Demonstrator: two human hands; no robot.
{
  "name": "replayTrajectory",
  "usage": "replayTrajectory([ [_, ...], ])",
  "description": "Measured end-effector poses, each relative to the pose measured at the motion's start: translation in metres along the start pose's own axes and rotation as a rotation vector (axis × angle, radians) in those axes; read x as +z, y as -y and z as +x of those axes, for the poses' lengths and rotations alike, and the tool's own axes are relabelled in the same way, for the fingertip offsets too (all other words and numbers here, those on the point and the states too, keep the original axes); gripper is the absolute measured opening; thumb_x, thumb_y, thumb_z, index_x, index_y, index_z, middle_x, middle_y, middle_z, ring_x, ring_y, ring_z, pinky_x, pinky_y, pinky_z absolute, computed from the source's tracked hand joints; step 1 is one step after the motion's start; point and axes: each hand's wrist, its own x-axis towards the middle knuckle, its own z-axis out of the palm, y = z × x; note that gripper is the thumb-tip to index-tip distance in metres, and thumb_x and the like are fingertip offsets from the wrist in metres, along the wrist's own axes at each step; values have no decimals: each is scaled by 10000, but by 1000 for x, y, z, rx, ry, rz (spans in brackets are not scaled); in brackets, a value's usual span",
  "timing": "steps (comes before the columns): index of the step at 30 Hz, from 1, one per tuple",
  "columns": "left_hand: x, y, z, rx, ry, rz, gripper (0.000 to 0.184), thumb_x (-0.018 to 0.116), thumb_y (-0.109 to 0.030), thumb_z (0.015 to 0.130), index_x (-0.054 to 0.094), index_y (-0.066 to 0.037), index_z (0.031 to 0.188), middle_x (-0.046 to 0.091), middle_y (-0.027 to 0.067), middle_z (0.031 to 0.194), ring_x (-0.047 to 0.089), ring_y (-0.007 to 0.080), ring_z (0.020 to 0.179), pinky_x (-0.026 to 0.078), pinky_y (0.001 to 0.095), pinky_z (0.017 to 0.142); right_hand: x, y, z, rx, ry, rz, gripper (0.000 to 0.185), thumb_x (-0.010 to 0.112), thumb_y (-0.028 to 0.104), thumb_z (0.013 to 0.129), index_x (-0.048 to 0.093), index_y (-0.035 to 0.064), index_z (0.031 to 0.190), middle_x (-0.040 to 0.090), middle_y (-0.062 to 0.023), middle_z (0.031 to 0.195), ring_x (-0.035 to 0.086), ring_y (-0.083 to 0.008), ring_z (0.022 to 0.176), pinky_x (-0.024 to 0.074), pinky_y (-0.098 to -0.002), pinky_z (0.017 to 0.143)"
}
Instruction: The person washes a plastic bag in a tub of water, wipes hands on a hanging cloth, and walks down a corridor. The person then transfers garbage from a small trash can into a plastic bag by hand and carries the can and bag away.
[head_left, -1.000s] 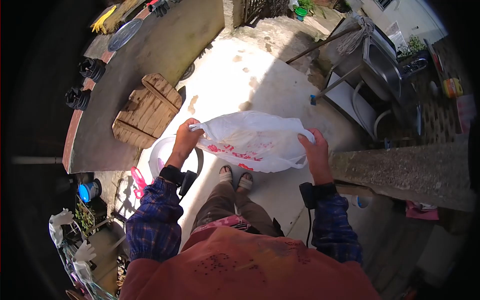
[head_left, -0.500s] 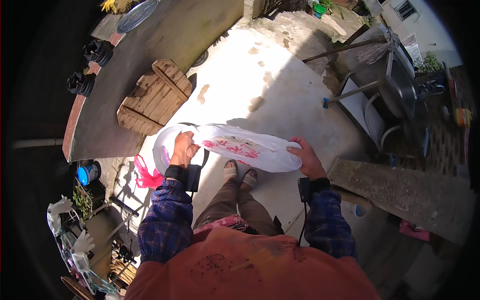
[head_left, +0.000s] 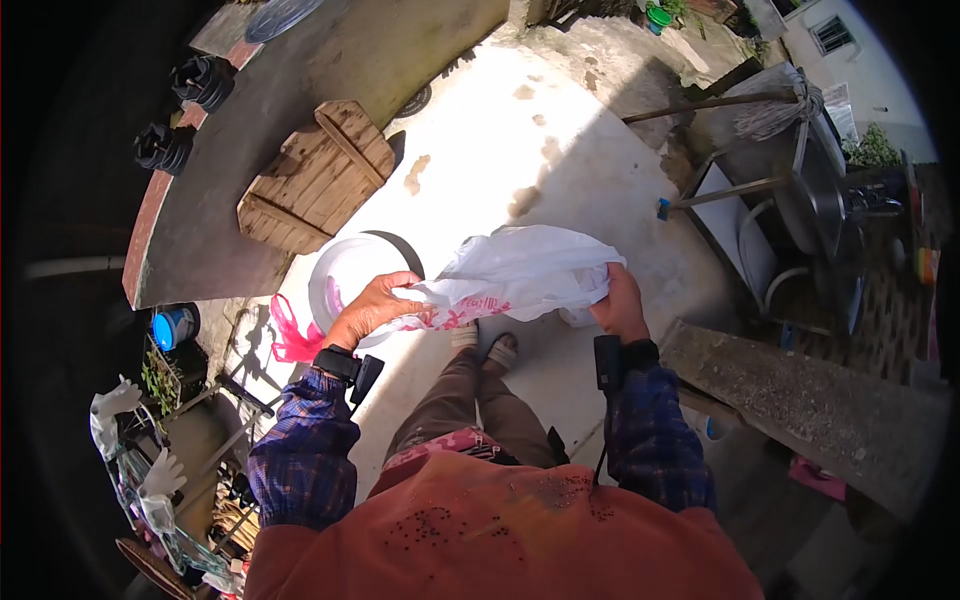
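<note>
A white plastic bag (head_left: 530, 262) with red print is stretched sideways between my two hands, above my feet. My left hand (head_left: 372, 312) pinches its left end, fingers closed on the plastic. At the other end, my right hand (head_left: 622, 308) grips the bag's right edge. Beyond my left hand, a round pale basin (head_left: 345, 262) stands on the concrete, with something purplish inside it. A bright pink plastic bag (head_left: 292, 335) lies beside the basin, on its left.
A wooden board (head_left: 315, 180) leans against the low wall at the left, with dark shoes (head_left: 165, 147) on the ledge. To the right are a metal sink (head_left: 805, 190), a mop (head_left: 775, 112) and a stone slab (head_left: 800, 400). White gloves (head_left: 160, 480) hang at lower left.
The white bag has bunched and billowed upward, and its print is now partly folded away. My left hand has shifted lower, uncovering more of the basin. My right hand keeps its hold.
</note>
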Motion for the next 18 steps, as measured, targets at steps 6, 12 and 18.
replayTrajectory([
  [6,-9,52,37,183,-270,-737,176,657,-125,897,663,-9,1030,684,31,895,612,102,793,513,275,740,-14,29,-13,-153,168,-618,249,616,121,885,577,30,1113,641,-80,1047,634,-205,968,519,-338,848],
  [12,16,0,43,66,-351,-1040,259,596,-154,943,591,-28,1168,669,66,1031,654,171,880,548,344,772,-19,28,-32,-475,111,-1506,291,682,164,853,594,-6,1071,648,-56,904,598,-128,824,489,-277,749],
  [18,28,-35,19,272,-185,-344,612,684,-196,886,405,-36,1407,582,101,1239,584,187,1081,455,316,952,-18,16,-27,-390,-84,-1002,314,628,236,894,614,-6,1093,660,-102,874,589,-119,794,490,-289,738],
])
